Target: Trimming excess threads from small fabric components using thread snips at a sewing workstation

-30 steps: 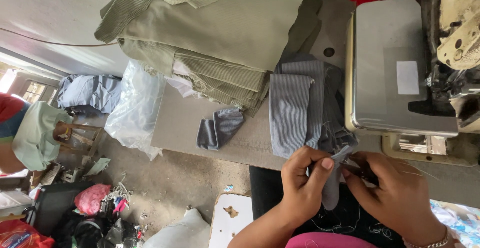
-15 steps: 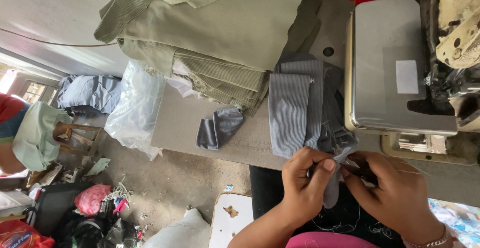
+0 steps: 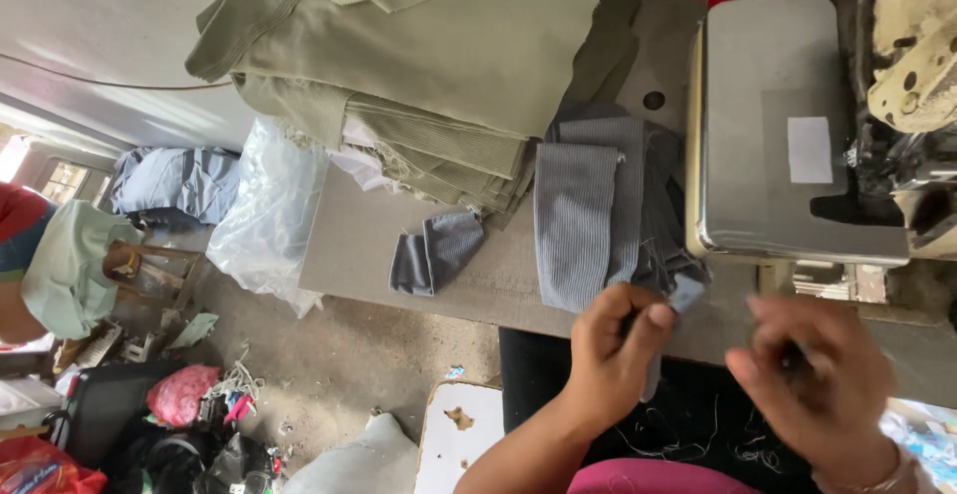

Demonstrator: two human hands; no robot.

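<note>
Room: cluttered sewing workshop, scraps and bags on the floor below the bench.
Far left: another person's sleeve, apart from the work.
Plastic bag: hangs off the bench edge, probably parked out of the way.
Olive fabric stack: folded and piled at the back, likely stock waiting.
Small grey piece: lies alone, set aside.
Grey ribbed strips: laid just beside the sewing machine, within easy reach.
Left hand: fingers pinching a grey strip end at the front bench edge.
Right hand: blurred; cannot tell whether its fingers grip anything.
</note>
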